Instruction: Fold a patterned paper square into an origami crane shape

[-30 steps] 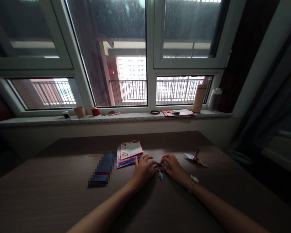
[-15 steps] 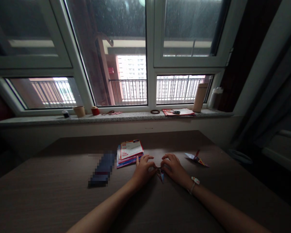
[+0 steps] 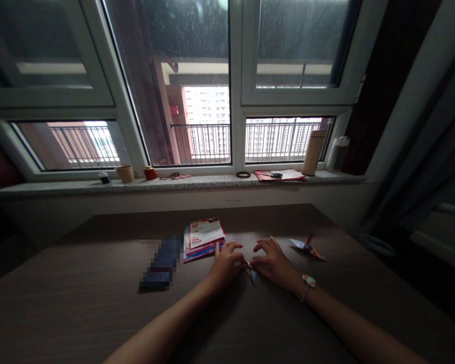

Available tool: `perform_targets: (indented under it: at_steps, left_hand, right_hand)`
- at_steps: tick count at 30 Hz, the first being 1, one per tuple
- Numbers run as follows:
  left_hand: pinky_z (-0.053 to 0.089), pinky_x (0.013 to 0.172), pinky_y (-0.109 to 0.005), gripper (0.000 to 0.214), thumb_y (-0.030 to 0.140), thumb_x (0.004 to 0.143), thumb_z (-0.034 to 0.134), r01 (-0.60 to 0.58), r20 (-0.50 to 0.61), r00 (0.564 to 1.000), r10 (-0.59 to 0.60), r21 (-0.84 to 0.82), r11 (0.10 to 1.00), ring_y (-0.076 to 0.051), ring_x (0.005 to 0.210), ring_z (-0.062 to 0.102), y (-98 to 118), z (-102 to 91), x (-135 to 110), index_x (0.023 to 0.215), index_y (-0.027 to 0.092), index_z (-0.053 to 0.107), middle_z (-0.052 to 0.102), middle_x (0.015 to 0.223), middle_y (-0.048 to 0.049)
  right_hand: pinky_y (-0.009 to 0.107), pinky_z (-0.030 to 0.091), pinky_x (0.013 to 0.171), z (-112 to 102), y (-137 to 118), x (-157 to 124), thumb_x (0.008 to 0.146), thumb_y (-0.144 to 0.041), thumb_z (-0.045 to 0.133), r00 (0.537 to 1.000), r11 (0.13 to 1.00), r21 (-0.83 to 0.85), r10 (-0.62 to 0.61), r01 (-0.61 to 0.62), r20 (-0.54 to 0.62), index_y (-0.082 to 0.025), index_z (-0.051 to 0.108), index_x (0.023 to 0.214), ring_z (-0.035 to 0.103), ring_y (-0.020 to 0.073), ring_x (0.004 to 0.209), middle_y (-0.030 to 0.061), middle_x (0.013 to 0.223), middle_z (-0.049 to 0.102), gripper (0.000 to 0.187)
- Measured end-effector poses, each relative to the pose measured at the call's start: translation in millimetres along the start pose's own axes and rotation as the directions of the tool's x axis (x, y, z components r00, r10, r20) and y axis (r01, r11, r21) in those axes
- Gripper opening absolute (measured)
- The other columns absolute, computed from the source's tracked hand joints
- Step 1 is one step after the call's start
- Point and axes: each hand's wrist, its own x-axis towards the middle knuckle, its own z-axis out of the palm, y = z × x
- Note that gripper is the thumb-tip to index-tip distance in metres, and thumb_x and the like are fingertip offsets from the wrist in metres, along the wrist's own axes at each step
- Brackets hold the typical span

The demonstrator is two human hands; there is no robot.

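Both my hands meet over a small folded coloured paper piece (image 3: 251, 273) lying on the dark wooden table (image 3: 79, 303). My left hand (image 3: 224, 263) pinches its left side with curled fingers. My right hand (image 3: 275, 262), with a band on the wrist, presses thumb and forefinger on its right side while the other fingers lift apart. A finished folded paper figure (image 3: 308, 249) lies to the right of my right hand.
A stack of printed red and blue paper sheets (image 3: 202, 237) lies just left of my left hand, beside a blurred dark flat object (image 3: 160, 264). The windowsill holds a small cup (image 3: 125, 174), a red pot (image 3: 149, 173), papers with scissors (image 3: 278, 175) and a tall cylinder (image 3: 313, 152).
My hands have drawn closer on the small paper piece; my right hand's fingers have lifted and spread a little. Nothing else has moved.
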Motion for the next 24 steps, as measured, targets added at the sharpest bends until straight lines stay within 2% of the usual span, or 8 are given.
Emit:
perform_targets:
  at_steps: [3,7,13,19,24]
  left_hand:
    - [0.015,0.108,-0.065,0.011,0.02,0.08,0.069,-0.001,0.002,1.0,0.001,0.02,1.0,-0.028,0.127,0.042,1,1.0,-1,0.085,0.029,0.072,0.059,0.127,-0.002]
    - [0.014,0.109,-0.064,0.018,0.02,0.08,0.068,-0.014,-0.025,1.0,0.015,0.036,0.999,-0.027,0.127,0.042,-1,3.8,-2,0.094,0.031,0.071,0.059,0.127,-0.0024]
    - [0.014,0.107,-0.067,0.015,0.021,0.079,0.071,-0.039,-0.029,0.999,0.042,0.082,0.996,-0.03,0.126,0.043,-2,4.2,-2,0.087,0.033,0.074,0.06,0.127,-0.0028]
    - [0.005,0.109,-0.069,0.015,0.029,0.084,0.066,-0.085,-0.006,0.996,0.088,0.193,0.978,-0.029,0.129,0.039,7,-4.9,-5,0.093,0.039,0.073,0.058,0.13,0.0003]
    - [0.006,0.108,-0.07,0.016,0.031,0.083,0.067,-0.102,0.04,0.995,0.095,0.232,0.967,-0.031,0.127,0.04,15,-14.1,-6,0.095,0.039,0.073,0.058,0.129,-0.0009]
  right_hand:
    - [0.059,0.014,0.112,-4,1,0,0.082,-0.028,0.065,0.999,1.0,-0.005,-0.022,0.022,0.036,-0.038,0.072,0.098,0.042,0.0249,0.124,0.0028,0.113,0.058,0.019]
    - [0.061,0.014,0.111,-4,3,1,0.081,-0.032,0.066,0.998,1.0,-0.011,0.008,-0.007,0.066,-0.037,0.072,0.098,0.04,0.0258,0.125,0.0032,0.114,0.058,0.018]
    - [0.063,0.013,0.11,-6,4,3,0.082,-0.038,0.066,0.994,0.999,-0.029,0.041,-0.039,0.099,-0.037,0.071,0.096,0.039,0.0277,0.128,0.0016,0.111,0.06,0.015]
    - [0.061,0.01,0.112,-3,4,7,0.081,-0.036,0.066,0.997,0.999,-0.042,0.009,-0.006,0.077,-0.032,0.071,0.088,0.038,0.0261,0.13,0.001,0.113,0.06,0.009]
    - [0.061,0.013,0.111,-2,3,7,0.081,-0.038,0.066,0.994,0.997,-0.056,0.052,-0.047,0.093,-0.031,0.07,0.089,0.037,0.027,0.13,0.0018,0.114,0.06,0.011]
